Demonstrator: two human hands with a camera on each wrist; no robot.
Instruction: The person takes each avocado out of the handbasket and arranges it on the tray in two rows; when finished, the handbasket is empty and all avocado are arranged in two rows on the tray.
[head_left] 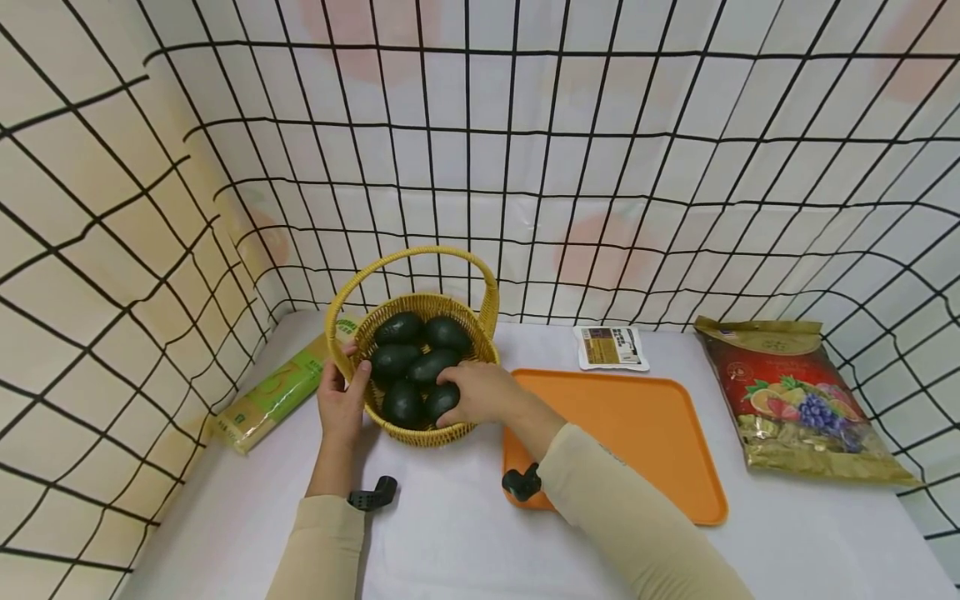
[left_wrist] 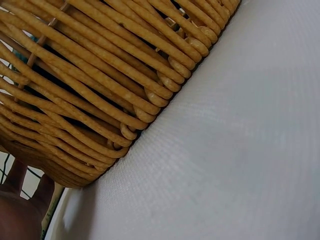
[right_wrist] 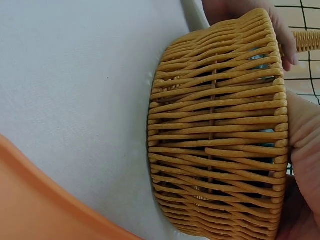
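Note:
A woven yellow basket (head_left: 480, 321) with a hoop handle stands on the white table and holds several dark green avocados (head_left: 408, 360). My left hand (head_left: 341, 398) grips the basket's left rim, thumb over the edge. My right hand (head_left: 472, 392) reaches into the basket from the right, and its fingers curl over the front avocado (head_left: 440, 402). The left wrist view shows only the basket wall (left_wrist: 100, 75) close up. In the right wrist view the basket side (right_wrist: 220, 130) fills the frame, with my left fingers (right_wrist: 280, 30) on its far rim.
An orange tray (head_left: 637, 433) lies right of the basket, and its edge shows as the tray (right_wrist: 40, 205) in the right wrist view. Behind it sits a small flat packet (head_left: 611, 347). A fruit-print bag (head_left: 795, 400) lies far right, a green noodle pack (head_left: 273, 392) left. Wire-grid walls enclose the table.

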